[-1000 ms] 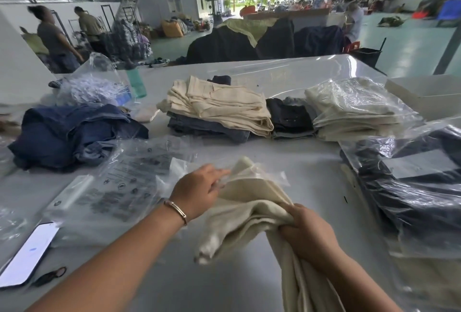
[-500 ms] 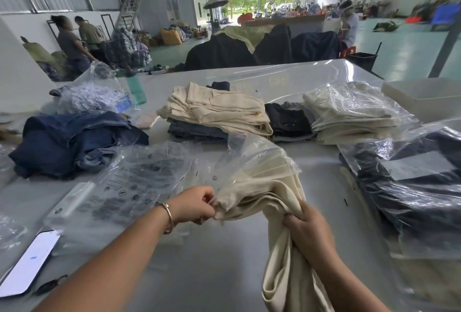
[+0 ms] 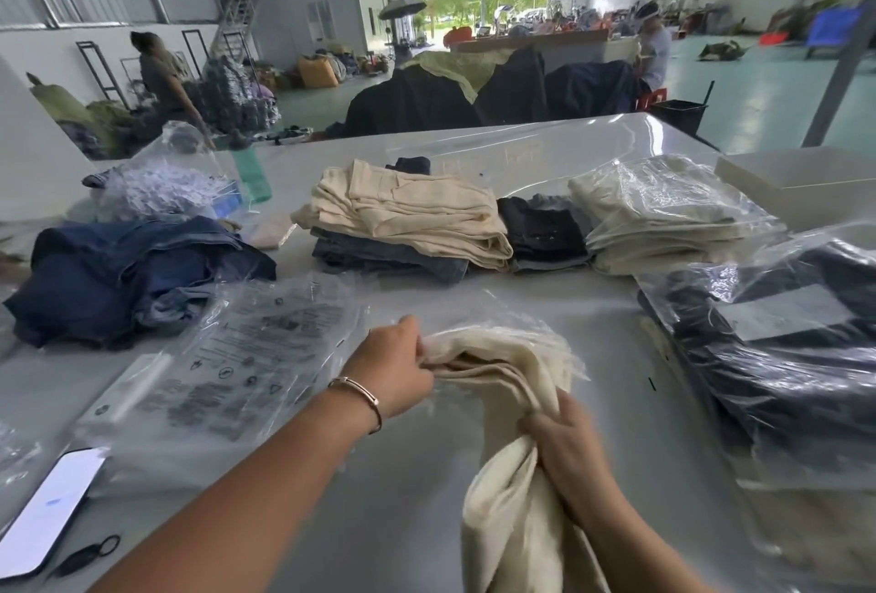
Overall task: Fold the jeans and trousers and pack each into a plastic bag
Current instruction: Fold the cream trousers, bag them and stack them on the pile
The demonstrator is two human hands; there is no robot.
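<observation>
Cream trousers (image 3: 507, 488) lie bunched in front of me on the grey table (image 3: 403, 521), their far end inside a clear plastic bag (image 3: 531, 327). My left hand (image 3: 393, 369) pinches the bag's mouth at the left edge of the cloth. My right hand (image 3: 564, 445) grips the trousers lower down, where the fabric hangs toward me. A stack of flat printed plastic bags (image 3: 246, 355) lies to the left.
Folded cream and denim trousers (image 3: 403, 222) are stacked mid-table, with dark jeans (image 3: 540, 227) beside them. Bagged cream trousers (image 3: 663, 208) and bagged dark jeans (image 3: 782, 336) sit right. Loose blue jeans (image 3: 123, 274) lie left. A phone (image 3: 42, 512) rests near the left edge.
My left hand shifted from the top of the cloth to the bag's mouth at the left. The bag slid further over the trousers' far end, and both hands came closer to me.
</observation>
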